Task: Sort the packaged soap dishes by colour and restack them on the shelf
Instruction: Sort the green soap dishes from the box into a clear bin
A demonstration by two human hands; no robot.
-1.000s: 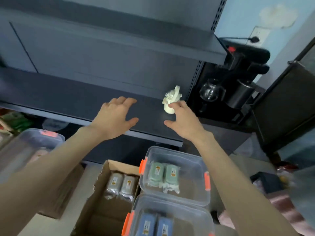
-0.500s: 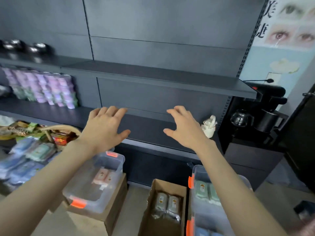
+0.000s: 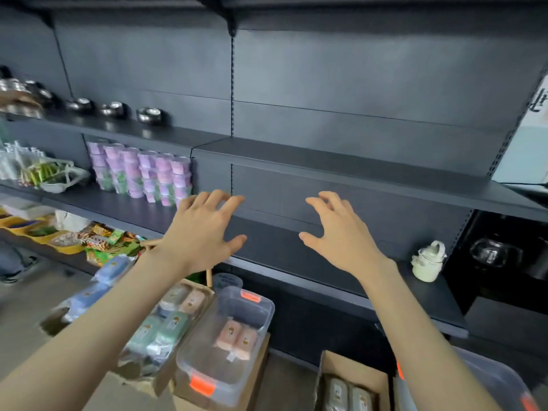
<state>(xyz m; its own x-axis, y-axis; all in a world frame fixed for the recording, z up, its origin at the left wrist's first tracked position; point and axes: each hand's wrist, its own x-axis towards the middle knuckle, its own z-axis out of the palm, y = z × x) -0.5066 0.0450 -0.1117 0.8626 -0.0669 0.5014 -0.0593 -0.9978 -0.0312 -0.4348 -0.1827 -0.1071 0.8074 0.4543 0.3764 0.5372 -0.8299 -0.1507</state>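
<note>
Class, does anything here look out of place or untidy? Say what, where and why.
A small white teapot stands alone at the right end of the dark shelf, unlike the stock nearby. Lower left, green, pink and blue soap-dish packs lie jumbled together, unsorted.

My left hand (image 3: 201, 232) and right hand (image 3: 338, 232) are hovering before the dark shelf (image 3: 281, 247) at centre frame. Its board is lying open between stacked purple tubs (image 3: 148, 173) at left and a white jug (image 3: 428, 261) at right. The upper shelf (image 3: 326, 161) is capping the gap overhead. A clear bin (image 3: 258, 310) is crowding the floor below.
</note>
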